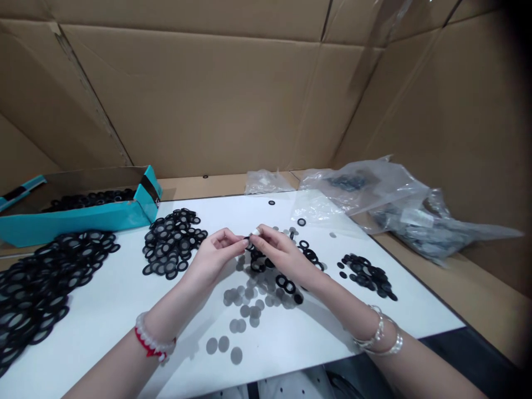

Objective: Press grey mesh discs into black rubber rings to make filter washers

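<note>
Left hand (216, 250) and right hand (276, 250): both narrow, fingertips pinching one small black rubber ring (248, 241) above the white bench (124, 338). Done, apparently: mesh-filled rings (170, 244), heaped left of the hands. Left: loose grey mesh discs (245, 309) and bare black rings (290, 287), scattered below the hands; further rings in a teal carton (89, 200)

Camera entry: single head-worn view, facing forward and down, close above the left hand (214, 257) and right hand (280, 255), white tabletop (124, 310) below, cardboard wall (216, 94) beyond.
</note>
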Motion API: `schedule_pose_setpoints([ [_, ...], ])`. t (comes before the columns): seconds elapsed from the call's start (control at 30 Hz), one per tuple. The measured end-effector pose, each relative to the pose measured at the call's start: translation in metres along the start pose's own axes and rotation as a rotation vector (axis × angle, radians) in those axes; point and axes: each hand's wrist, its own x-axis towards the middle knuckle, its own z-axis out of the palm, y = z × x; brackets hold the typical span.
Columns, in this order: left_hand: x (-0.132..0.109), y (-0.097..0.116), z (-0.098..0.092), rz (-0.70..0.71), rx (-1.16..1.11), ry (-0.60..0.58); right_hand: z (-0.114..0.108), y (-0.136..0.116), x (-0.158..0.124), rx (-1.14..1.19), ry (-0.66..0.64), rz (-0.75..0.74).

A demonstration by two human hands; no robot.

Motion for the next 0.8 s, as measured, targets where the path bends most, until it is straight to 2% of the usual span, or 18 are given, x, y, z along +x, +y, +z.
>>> schedule_pose_setpoints([
  [0.2, -0.002, 0.0074, 0.004, 0.019, 0.176, -0.019, -0.0031, -0.0009, -0.0005, -0.2, -0.03, -0.032],
  [0.33, -0.0013, 0.0049, 0.0052, 0.024, 0.178, 0.046, -0.0038, -0.0007, -0.0007, -0.285, 0.047, -0.089],
  [0.4, -0.0008, 0.0027, 0.0045, 0.055, 0.16, 0.071, -0.0041, -0.0004, -0.0004, -0.268, 0.031, -0.069],
  [0.5, -0.0013, 0.0, 0.0034, 0.074, 0.158, 0.045, -0.0047, 0.0015, 0.0006, -0.193, -0.024, -0.013],
  [0.67, -0.0034, -0.0006, 0.0048, -0.004, 0.155, -0.068, -0.0057, 0.0048, 0.0022, -0.179, 0.03, -0.019],
  [0.8, -0.0033, 0.0005, 0.0051, -0.034, 0.088, -0.052, -0.0066, 0.0035, 0.0018, -0.195, -0.052, -0.056],
])
